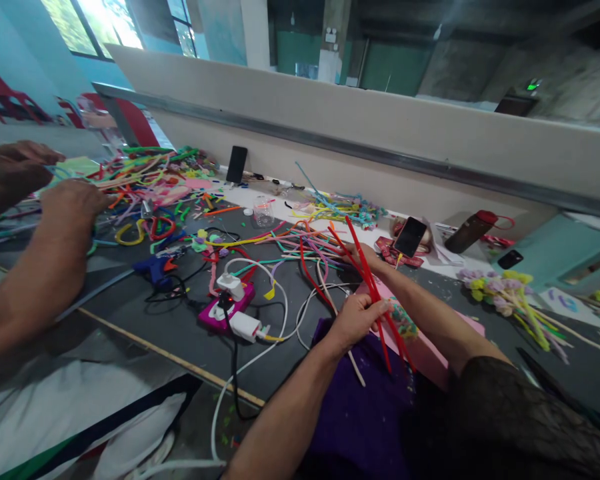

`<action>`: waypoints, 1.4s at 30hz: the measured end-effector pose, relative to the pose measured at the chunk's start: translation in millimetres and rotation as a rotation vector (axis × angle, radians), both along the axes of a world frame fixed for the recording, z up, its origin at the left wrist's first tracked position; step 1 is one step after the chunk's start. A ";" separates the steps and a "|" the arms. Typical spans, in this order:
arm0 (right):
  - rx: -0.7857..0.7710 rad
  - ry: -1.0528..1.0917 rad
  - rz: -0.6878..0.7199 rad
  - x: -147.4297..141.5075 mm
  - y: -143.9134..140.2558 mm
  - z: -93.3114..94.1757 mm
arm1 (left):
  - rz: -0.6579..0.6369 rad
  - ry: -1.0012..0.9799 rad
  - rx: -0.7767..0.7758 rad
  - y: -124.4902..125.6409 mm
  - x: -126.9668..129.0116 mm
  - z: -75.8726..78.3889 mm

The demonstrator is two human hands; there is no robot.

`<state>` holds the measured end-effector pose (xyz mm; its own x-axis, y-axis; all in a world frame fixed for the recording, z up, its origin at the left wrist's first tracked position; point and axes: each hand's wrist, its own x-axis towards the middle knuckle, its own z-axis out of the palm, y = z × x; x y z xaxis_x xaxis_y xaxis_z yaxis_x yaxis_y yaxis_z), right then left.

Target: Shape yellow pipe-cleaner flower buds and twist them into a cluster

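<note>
My left hand [356, 321] is closed around several red pipe cleaners [368, 270], which stick up and down past the fingers in a loose bundle over a purple cloth [360, 407]. Behind them, my right hand [364, 259] reaches to the right end of a spread of mixed-colour pipe cleaners [290, 248]. Its fingers are partly hidden by the red stems, so whether they grip anything is unclear. Under my right forearm lies a pink sheet [430, 347] with a small green, curly piece [404, 321] on it.
At left, a co-worker's hands [73, 200] work beside a heap of pipe cleaners [150, 167]. A blue glue gun [153, 265] and a magenta power strip [220, 320] with cables lie between us. Pipe-cleaner flowers [505, 293], a phone [411, 237] and a bottle [473, 230] are at right.
</note>
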<state>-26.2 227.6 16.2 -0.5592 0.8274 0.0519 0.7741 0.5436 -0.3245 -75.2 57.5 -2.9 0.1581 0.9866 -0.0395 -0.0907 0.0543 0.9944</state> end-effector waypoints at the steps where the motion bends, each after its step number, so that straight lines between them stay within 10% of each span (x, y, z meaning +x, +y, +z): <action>1: -0.016 0.036 0.002 0.9 2.7 2.9 | -0.002 0.000 0.002 0.0 0.1 0.1; 14: -0.167 0.689 -0.059 2.4 16.4 15.7 | 0.004 0.000 0.004 -1.4 2.0 3.8; 24: -0.287 1.296 0.146 26.4 -12.1 72.1 | -0.214 -0.145 0.017 -8.4 -3.7 13.4; 29: -0.614 0.799 0.169 14.6 -39.2 32.8 | -0.279 -0.113 0.039 -9.0 -5.2 11.4; 34: -0.363 0.457 0.024 17.7 -42.7 17.1 | -0.270 -0.065 0.051 -9.3 -6.3 10.1; 42: -0.283 1.145 0.024 36.8 -35.0 65.7 | -0.290 -0.153 0.036 -14.4 -4.5 18.6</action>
